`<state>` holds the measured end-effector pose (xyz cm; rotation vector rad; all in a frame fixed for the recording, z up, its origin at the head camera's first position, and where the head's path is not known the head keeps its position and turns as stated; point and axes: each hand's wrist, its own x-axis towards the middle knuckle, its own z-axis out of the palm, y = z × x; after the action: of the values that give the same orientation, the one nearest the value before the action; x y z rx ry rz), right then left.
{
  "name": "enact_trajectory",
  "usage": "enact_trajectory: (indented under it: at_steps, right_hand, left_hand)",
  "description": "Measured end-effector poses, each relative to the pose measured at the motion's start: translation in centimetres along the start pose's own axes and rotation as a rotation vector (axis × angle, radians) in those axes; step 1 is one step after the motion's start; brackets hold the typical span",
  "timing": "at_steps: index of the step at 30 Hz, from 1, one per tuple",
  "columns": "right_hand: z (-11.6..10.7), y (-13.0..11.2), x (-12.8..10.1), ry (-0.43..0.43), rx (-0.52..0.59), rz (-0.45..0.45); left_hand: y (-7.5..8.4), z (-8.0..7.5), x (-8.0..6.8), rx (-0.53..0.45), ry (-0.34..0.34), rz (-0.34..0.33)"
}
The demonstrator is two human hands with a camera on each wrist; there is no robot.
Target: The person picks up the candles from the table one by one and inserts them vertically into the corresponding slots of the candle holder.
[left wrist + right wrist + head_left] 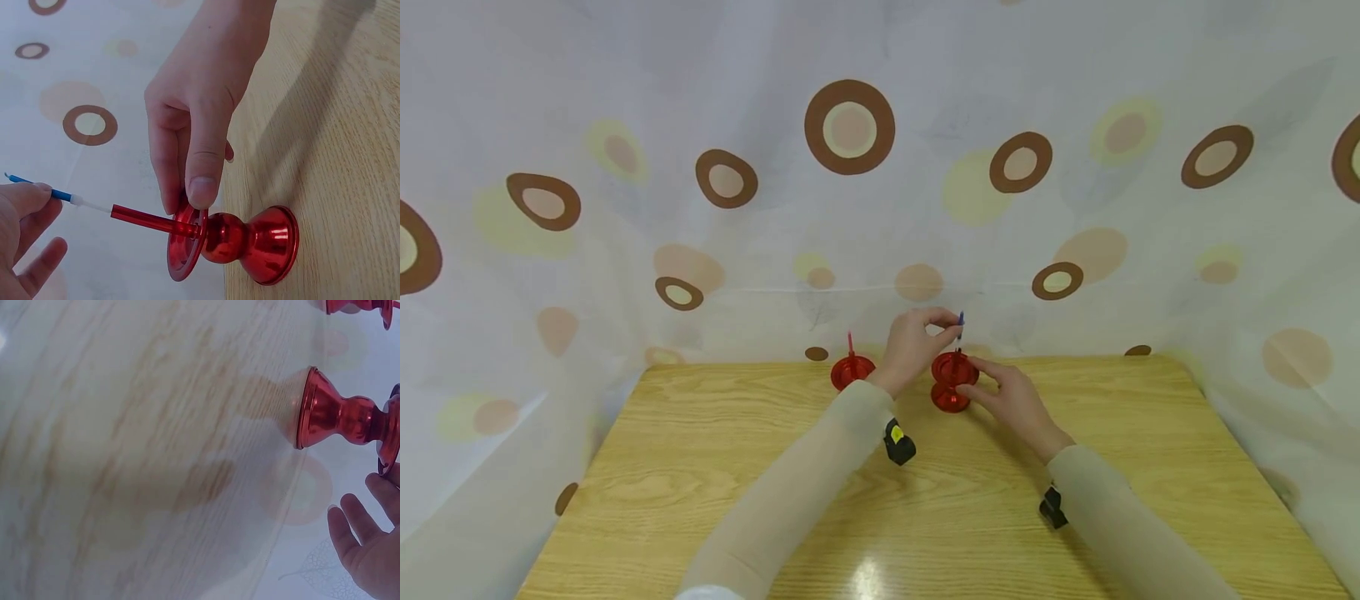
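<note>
A shiny red candle holder (pixel 951 403) stands upright on the table, with a round base, a bulb-shaped stem, a dish and a thin tube (pixel 144 217) rising from the middle. My left hand (pixel 916 346) pinches a slim blue candle (pixel 57 194) by its blue part, between thumb and finger. The candle's whitish lower end (pixel 94 205) meets the mouth of the tube, in line with it. From the right, my right hand (pixel 1018 404) grips the dish's rim (pixel 181 275), thumb on one side and fingers on the other.
A second red candle holder (pixel 844 377), bearing a thin pinkish-red candle (pixel 850 342), stands left of the first, partly behind my left wrist. Behind the wooden table (pixel 715 450) hangs a pale curtain (pixel 880 225) patterned with circles, close to its back edge.
</note>
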<state>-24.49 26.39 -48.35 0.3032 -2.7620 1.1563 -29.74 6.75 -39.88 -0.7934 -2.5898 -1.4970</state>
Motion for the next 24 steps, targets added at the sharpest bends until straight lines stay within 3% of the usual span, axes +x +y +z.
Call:
enact_trajectory:
  at_steps: [14, 24]
  right_hand:
    - [0.1, 0.1, -0.1, -0.002, 0.002, 0.006]
    - [0.1, 0.1, -0.1, 0.002, 0.017, 0.015]
  left_hand:
    - [-1.0, 0.8, 0.0, 0.075, -0.01, -0.031]
    - [-1.5, 1.3, 0.1, 0.113, 0.007, 0.01]
